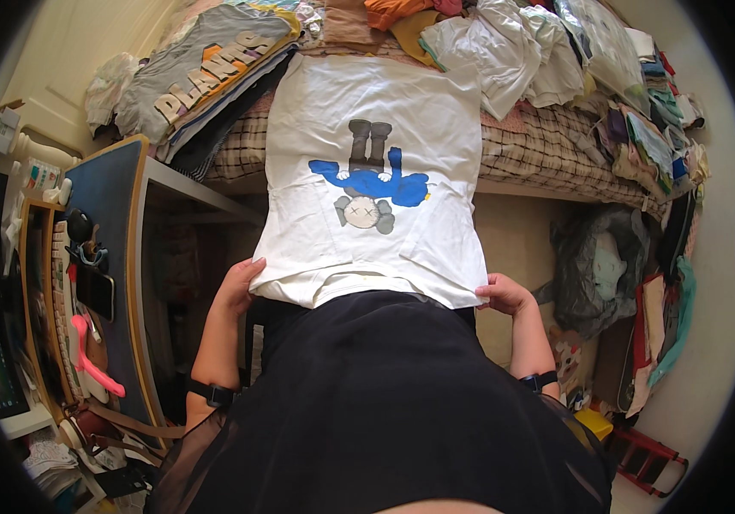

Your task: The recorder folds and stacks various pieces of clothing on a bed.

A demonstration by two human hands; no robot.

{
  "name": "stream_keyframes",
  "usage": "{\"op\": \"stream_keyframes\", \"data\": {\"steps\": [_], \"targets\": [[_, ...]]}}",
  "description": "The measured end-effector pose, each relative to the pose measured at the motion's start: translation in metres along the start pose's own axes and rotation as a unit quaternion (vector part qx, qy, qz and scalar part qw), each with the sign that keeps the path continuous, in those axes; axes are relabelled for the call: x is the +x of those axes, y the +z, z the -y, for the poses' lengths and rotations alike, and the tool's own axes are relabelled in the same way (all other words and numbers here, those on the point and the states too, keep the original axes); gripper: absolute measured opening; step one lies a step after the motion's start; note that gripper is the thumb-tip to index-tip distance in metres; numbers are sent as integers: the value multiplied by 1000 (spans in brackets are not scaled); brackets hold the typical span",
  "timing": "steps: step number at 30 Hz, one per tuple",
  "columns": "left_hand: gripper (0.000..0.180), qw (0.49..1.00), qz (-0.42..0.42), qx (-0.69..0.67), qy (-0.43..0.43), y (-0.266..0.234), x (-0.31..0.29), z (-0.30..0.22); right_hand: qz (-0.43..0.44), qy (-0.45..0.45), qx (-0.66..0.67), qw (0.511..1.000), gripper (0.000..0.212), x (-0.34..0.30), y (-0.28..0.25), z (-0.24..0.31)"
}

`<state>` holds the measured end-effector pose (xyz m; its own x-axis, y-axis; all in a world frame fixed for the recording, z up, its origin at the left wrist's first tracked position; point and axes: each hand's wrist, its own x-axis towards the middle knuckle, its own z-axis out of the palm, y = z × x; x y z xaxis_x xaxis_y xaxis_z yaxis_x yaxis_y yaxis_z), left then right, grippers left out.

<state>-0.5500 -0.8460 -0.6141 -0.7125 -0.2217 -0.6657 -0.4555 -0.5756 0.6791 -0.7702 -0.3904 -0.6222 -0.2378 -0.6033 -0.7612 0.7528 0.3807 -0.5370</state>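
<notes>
two hands hold one white shirt (373, 184) by its near corners, the left hand (240, 284) at one side and the right hand (509, 295) at the other. each is nearly closed, with a bit of cloth pinched at the fingertips; the thumb of the left shows on top, but how far the other fingers reach beneath the cloth cannot be told.

the shirt lies straight ahead of the person, between the hands and beyond them. its long axis runs away from the body, square to the line joining the hands, so neither hand is clearly nearer its middle. the far end rests on the bed (243, 154); the near part spans the gap between bed and body. the print (376, 176) is upside down to the person, its head toward them, and what looks like the collar (363, 281) sits at the near edge, just by the black top (376, 385). creases slant inward above both hands; whether sleeves are tucked there is unclear.

on the bed, a grey pile (140, 94) lies left of the shirt and white clothes (496, 56) lie to its right. a dark bag (569, 265) is beyond the right hand, and a desk (123, 265) with a phone (96, 293) is well to the left.
</notes>
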Motion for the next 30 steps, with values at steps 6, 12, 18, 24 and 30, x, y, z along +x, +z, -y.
{"op": "stream_keyframes", "data": {"steps": [6,12,18,24,30], "targets": [[31,1000,5,0,-11,-1,1,0,-12,0,22,1000,28,1,4,-3],[25,987,-99,125,19,-15,20,11,-115,-11,-74,991,35,16,-11,6],[30,825,-104,452,322,40,29,-26,-274,-253,-410,832,36,37,33,69],[28,656,33,650,382,105,15,-32,-183,-323,-678,635,25,48,116,73],[16,605,12,694,390,91,26,-26,-251,-296,-600,700,20,54,100,69]]}}
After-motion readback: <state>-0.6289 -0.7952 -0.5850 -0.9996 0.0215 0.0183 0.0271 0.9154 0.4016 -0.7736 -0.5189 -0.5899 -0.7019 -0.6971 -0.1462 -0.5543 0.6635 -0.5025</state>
